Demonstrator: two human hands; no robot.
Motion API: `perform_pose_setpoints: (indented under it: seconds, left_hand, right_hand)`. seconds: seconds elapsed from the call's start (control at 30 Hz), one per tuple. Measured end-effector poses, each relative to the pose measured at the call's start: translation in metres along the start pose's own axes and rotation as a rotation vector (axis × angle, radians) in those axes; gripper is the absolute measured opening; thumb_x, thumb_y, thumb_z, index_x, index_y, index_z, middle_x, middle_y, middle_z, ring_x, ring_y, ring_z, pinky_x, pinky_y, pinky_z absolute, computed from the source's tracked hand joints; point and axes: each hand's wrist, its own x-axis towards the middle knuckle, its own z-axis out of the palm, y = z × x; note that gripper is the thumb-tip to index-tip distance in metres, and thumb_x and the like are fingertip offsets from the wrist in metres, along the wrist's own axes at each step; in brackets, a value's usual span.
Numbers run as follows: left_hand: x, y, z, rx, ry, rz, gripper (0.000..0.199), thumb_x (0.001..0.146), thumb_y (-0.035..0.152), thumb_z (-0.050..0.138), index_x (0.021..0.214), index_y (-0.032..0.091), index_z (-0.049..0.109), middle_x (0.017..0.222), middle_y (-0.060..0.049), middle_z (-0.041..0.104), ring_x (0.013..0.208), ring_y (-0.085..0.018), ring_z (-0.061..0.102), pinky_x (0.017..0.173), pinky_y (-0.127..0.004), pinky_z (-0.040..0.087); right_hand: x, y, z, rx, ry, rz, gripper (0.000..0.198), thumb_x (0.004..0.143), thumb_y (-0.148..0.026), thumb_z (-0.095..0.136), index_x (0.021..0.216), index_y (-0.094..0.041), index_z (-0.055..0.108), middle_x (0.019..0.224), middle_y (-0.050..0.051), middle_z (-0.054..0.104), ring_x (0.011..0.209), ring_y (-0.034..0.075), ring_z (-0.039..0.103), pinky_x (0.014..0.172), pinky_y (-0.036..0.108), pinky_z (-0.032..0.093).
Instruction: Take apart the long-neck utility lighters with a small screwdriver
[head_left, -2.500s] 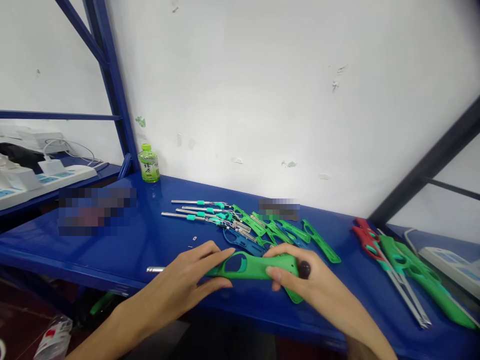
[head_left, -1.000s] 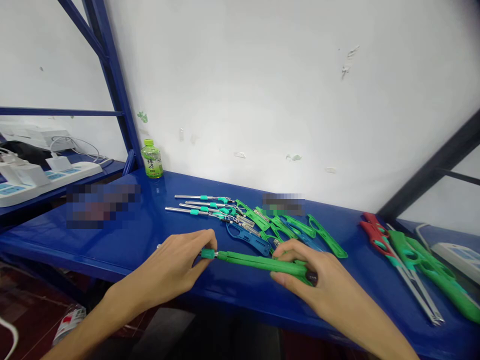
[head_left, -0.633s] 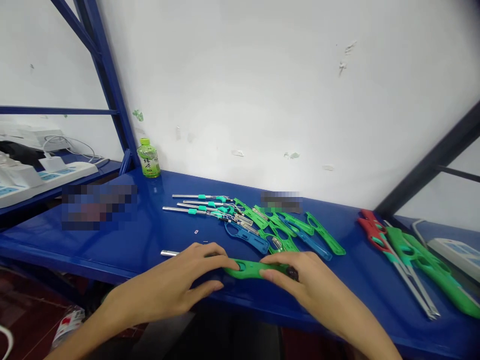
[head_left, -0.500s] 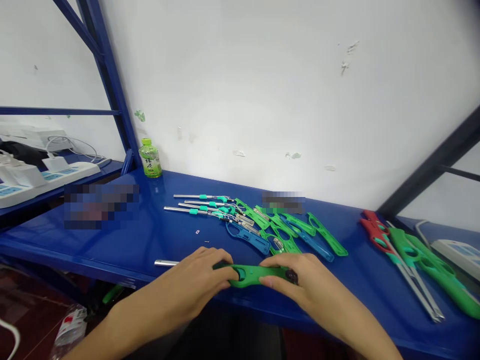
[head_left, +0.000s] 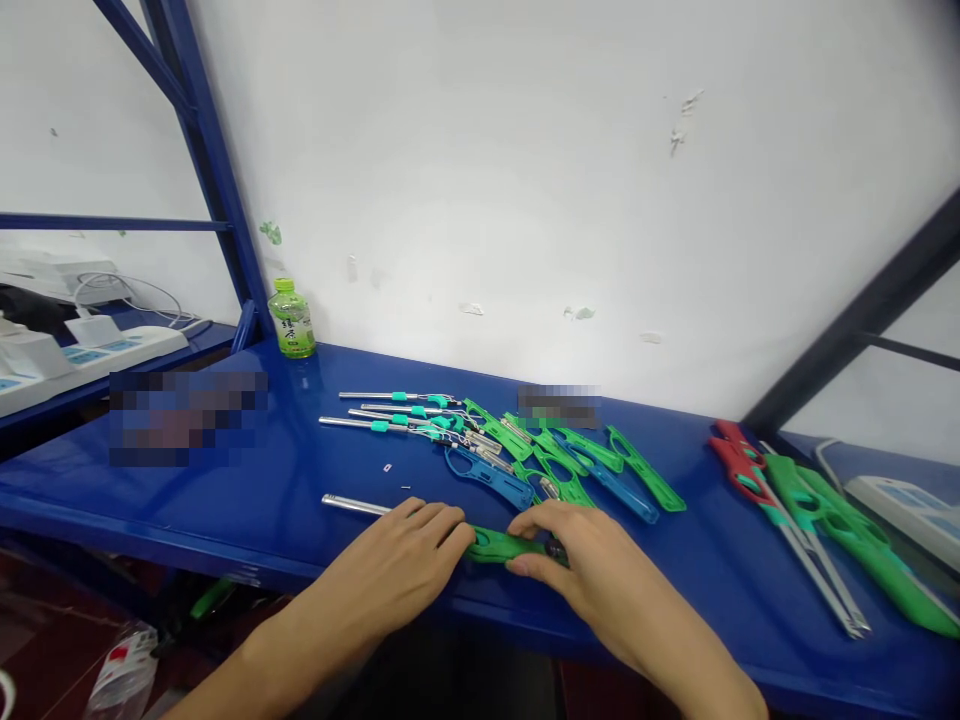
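Near the front edge of the blue table, both hands grip one green long-neck lighter (head_left: pixel 501 547). My left hand (head_left: pixel 420 550) is closed around its trigger end, and the metal tube sticks out to the left from under that hand. My right hand (head_left: pixel 574 550) holds the handle's right end between thumb and fingers; a dark part shows there. Beyond the hands lie several metal lighter tubes (head_left: pixel 367 426) with teal collars and thin wires. Beside them are green handle shells (head_left: pixel 645 468) and a blue handle shell (head_left: pixel 491 477). A small screw (head_left: pixel 406 487) lies left of these.
Red and green lighters (head_left: pixel 739 465) lie at the table's right. A green bottle (head_left: pixel 292 318) stands at the back left by the wall. Blue frame posts (head_left: pixel 217 150) rise at the sides. A power strip (head_left: pixel 127 350) sits at far left, another (head_left: pixel 907 510) at right.
The lighter and both hands have shifted slightly left in view, and more of its metal tube shows. The left hand now covers the trigger opening. The whole view has moved a little.
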Motion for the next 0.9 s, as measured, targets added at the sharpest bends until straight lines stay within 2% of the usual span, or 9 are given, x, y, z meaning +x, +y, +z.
perform_pose_setpoints:
  seconds: [0.17, 0.43, 0.6, 0.67, 0.73, 0.83, 0.9]
  left_hand:
    - [-0.002, -0.004, 0.004, -0.008, 0.035, 0.022, 0.035, 0.101, -0.002, 0.06, 0.13, 0.018, 0.063, 0.137, -0.013, 0.075, 0.121, -0.031, 0.074, 0.105, -0.045, 0.054]
    - [0.001, -0.002, 0.021, 0.005, 0.075, -0.011, 0.032, 0.098, -0.005, 0.053, 0.113, 0.021, 0.064, 0.128, -0.011, 0.075, 0.108, -0.03, 0.074, 0.098, -0.044, 0.055]
    - [-0.001, -0.005, 0.015, -0.022, 0.066, -0.022, 0.037, 0.094, -0.008, 0.048, 0.109, 0.022, 0.063, 0.123, -0.009, 0.075, 0.102, -0.029, 0.075, 0.094, -0.043, 0.059]
    - [-0.002, -0.006, 0.011, -0.039, 0.058, -0.017, 0.043, 0.093, -0.007, 0.049, 0.119, 0.023, 0.063, 0.126, -0.007, 0.075, 0.107, -0.028, 0.076, 0.097, -0.042, 0.06]
    - [-0.005, -0.007, 0.007, -0.105, 0.077, -0.039, 0.052, 0.097, -0.004, 0.05, 0.139, 0.026, 0.058, 0.136, -0.007, 0.074, 0.119, -0.027, 0.076, 0.104, -0.042, 0.061]
    - [-0.008, -0.009, 0.007, -0.309, 0.133, -0.145, 0.069, 0.106, 0.008, 0.049, 0.168, 0.034, 0.034, 0.157, -0.008, 0.066, 0.139, -0.026, 0.07, 0.113, -0.043, 0.061]
    - [-0.01, -0.011, 0.009, -0.46, 0.152, -0.226, 0.079, 0.109, 0.014, 0.05, 0.176, 0.04, 0.018, 0.157, -0.007, 0.066, 0.14, -0.025, 0.07, 0.114, -0.043, 0.062]
  right_hand:
    - [0.002, -0.008, -0.001, -0.031, -0.013, -0.006, 0.032, 0.108, -0.026, 0.083, 0.139, -0.023, 0.079, 0.131, 0.008, 0.078, 0.121, 0.033, 0.075, 0.109, 0.046, 0.054]
    - [0.002, -0.014, -0.002, -0.001, -0.04, 0.03, 0.019, 0.107, -0.022, 0.083, 0.125, -0.024, 0.076, 0.122, 0.004, 0.075, 0.114, 0.03, 0.075, 0.107, 0.045, 0.054]
    - [0.001, -0.016, 0.0, 0.017, -0.049, 0.037, 0.02, 0.107, -0.02, 0.081, 0.125, -0.024, 0.073, 0.124, 0.003, 0.074, 0.118, 0.031, 0.074, 0.109, 0.046, 0.052]
    - [0.001, -0.017, 0.001, 0.0, -0.046, 0.036, 0.02, 0.108, -0.019, 0.08, 0.125, -0.024, 0.071, 0.124, 0.004, 0.074, 0.118, 0.032, 0.074, 0.106, 0.047, 0.053]
    - [0.001, -0.019, 0.001, -0.011, -0.043, 0.03, 0.021, 0.108, -0.016, 0.078, 0.125, -0.024, 0.07, 0.125, 0.003, 0.074, 0.118, 0.032, 0.074, 0.105, 0.046, 0.054]
    - [0.0, -0.018, 0.0, -0.008, -0.04, 0.018, 0.021, 0.108, -0.014, 0.077, 0.123, -0.024, 0.068, 0.125, 0.003, 0.074, 0.117, 0.031, 0.074, 0.105, 0.045, 0.053]
    - [-0.001, -0.016, 0.0, -0.002, -0.038, 0.012, 0.02, 0.108, -0.012, 0.075, 0.122, -0.025, 0.067, 0.124, 0.003, 0.073, 0.115, 0.03, 0.074, 0.106, 0.045, 0.053]
